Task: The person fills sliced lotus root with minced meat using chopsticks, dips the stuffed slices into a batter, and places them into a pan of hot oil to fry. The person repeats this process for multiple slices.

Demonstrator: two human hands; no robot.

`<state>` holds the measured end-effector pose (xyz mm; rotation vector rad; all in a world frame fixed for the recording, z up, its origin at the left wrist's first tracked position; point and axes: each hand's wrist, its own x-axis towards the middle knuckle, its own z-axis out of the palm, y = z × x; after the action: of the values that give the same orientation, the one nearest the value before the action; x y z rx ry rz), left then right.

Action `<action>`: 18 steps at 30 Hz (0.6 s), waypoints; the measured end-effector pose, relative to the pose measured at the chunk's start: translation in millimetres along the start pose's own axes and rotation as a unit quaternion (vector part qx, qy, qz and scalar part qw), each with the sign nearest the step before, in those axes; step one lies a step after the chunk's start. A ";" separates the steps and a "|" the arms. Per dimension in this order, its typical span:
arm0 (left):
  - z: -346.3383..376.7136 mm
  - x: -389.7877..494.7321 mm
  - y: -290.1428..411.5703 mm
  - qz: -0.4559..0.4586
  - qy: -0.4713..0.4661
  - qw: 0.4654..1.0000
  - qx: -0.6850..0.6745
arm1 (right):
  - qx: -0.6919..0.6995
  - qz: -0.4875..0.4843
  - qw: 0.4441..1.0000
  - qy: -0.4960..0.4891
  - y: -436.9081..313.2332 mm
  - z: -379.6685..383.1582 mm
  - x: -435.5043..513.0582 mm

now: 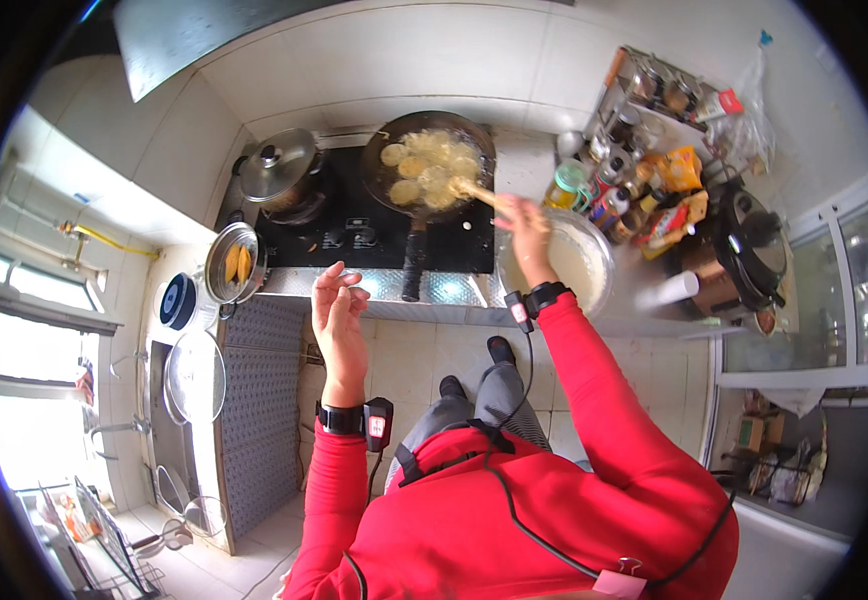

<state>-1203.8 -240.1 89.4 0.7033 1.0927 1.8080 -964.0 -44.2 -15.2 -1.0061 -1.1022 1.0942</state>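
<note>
My right hand (525, 234) grips a pale utensil (490, 196), likely chopsticks, slanting over the near right of a dark wok (375, 176). A pale, batter-coated piece (464, 187) is at its tip, above or touching the oil; I cannot tell which. Several round battered pieces (407, 166) fry in bubbling oil. Under my right wrist stands a clear bowl (608, 262) of pale batter (580, 262). My left hand (338, 311) is raised before the stove's front edge, palm partly turned up, fingers loosely bent, holding nothing. The wok's wrapped handle (414, 262) points towards me.
On the black cooktop (291, 244), a glass-lidded pot (280, 169) stands left of the wok. A steel pan (214, 262) holds yellow-orange pieces (238, 264). Right of the bowl are several bottles (614, 202) and a pressure cooker (741, 255). A cable (530, 375) hangs from my right wrist.
</note>
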 end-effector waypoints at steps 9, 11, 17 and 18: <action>19.7 -30.5 -40.9 -0.071 -0.063 0.994 0.061 | -0.329 -0.046 0.942 -0.039 -3.7 -199.7 -93.6; 29.8 -38.3 -52.0 -0.086 -0.087 0.988 0.092 | -0.370 -0.127 0.914 -0.110 5.2 -213.0 -110.7; 72.5 -65.9 -82.5 -0.118 -0.139 0.977 0.111 | -0.466 -0.198 0.821 -0.264 13.6 -246.5 -128.7; 80.8 -71.5 -86.8 -0.122 -0.147 0.975 0.113 | -0.473 -0.150 0.818 -0.291 13.6 -251.6 -128.9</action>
<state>-1072.7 -253.1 46.8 0.8983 1.1386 1.3369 -731.8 -186.8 -92.1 -1.1922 -2.3589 0.5473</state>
